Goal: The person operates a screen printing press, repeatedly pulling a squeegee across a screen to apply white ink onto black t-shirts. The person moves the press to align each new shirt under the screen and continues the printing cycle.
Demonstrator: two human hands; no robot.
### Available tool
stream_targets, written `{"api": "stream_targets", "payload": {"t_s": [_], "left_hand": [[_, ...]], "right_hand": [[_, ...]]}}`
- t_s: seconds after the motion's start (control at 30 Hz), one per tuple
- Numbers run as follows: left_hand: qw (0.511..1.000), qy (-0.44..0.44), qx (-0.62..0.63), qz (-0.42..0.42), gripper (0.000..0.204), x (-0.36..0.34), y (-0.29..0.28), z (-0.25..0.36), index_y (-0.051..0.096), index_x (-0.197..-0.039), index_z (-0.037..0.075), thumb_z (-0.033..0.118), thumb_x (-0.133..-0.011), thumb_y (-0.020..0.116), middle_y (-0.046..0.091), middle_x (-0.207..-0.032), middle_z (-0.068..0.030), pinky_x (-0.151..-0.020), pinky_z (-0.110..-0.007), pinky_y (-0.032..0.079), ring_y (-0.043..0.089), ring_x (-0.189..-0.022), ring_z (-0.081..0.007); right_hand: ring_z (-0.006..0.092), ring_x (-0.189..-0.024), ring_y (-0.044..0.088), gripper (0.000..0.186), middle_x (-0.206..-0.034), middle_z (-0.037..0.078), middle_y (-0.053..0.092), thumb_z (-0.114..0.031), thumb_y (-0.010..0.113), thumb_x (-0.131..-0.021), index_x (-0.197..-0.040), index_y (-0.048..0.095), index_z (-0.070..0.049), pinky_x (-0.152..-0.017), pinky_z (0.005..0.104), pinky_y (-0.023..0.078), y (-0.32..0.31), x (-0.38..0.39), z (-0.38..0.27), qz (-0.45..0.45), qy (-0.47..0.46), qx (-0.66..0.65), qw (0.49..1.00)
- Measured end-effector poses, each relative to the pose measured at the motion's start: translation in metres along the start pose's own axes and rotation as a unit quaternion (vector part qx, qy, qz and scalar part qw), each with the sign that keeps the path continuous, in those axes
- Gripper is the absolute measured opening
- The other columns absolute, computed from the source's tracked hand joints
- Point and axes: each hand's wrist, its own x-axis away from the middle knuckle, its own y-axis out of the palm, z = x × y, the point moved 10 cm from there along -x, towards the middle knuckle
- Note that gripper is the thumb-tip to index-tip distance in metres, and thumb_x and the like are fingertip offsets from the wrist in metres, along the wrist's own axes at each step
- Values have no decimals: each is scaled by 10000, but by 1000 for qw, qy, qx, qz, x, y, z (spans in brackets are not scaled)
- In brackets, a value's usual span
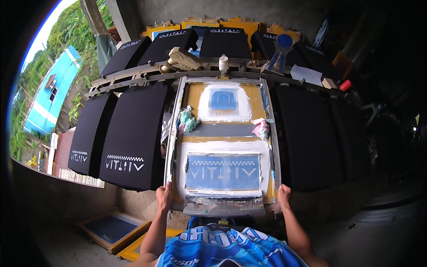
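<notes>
In front of me lies a screen printing frame [272,133] with a metal rim. My left hand [163,196] is closed round its near left corner, and my right hand [283,196] grips the near right corner. A blue stencil [223,178] with a checkered strip and tool shapes fills the near part of the mesh, bordered by white ink. Across the frame's near end rests a wide, ink-smeared squeegee [224,206]. Farther up sits a smaller blue stencil [223,99]. Crumpled greenish cloth [188,119] and pinkish cloth [260,128] lie at either side.
Black shirts stretched on boards flank the frame: a printed one [133,133] at left and a plain one [307,133] at right. Behind, a rail [133,79] carries a beige heat-gun-like tool [183,60] and a white container [223,64]. Wooden-framed screens [114,230] lean low at left.
</notes>
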Motion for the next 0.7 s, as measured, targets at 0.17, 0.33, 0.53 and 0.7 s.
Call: {"api": "stream_targets", "payload": {"t_s": [0.17,0.33,0.53,0.7], "left_hand": [[998,-26,-22,-60,475,-2,11,14,689,-978,-64,409,-976,654,690,-853,-193,-752,-443,495,671,-823,-291],[912,394,-111,-13,638,89,-18,106,550,-1312,18,133,-702,701,573,-1266,-194,-1081,-516,342,519,-1252,-347],[819,520,-158,-186,686,167,5,145,589,-1288,44,-26,-611,679,578,-1289,-167,-1068,-487,404,532,-1225,-359],[827,548,-93,-84,353,140,6,179,719,-934,78,-13,-593,704,650,-908,-76,-778,-406,473,611,-888,-287]], "right_hand": [[395,-963,612,195,-988,215,616,-122,601,-940,-1037,663,36,-831,456,491,-17,2,-84,11,-109,151,983],[409,-1123,599,367,-1153,225,623,-89,667,-825,-1173,666,27,-975,485,492,1,79,-196,-222,-332,58,915],[389,-1070,643,415,-1084,202,659,-45,679,-693,-1102,665,21,-925,462,542,1,98,-218,-150,-419,100,890],[393,-866,660,103,-914,175,681,18,652,-686,-780,623,-13,-743,490,532,26,64,-213,-188,-321,135,919]]}}
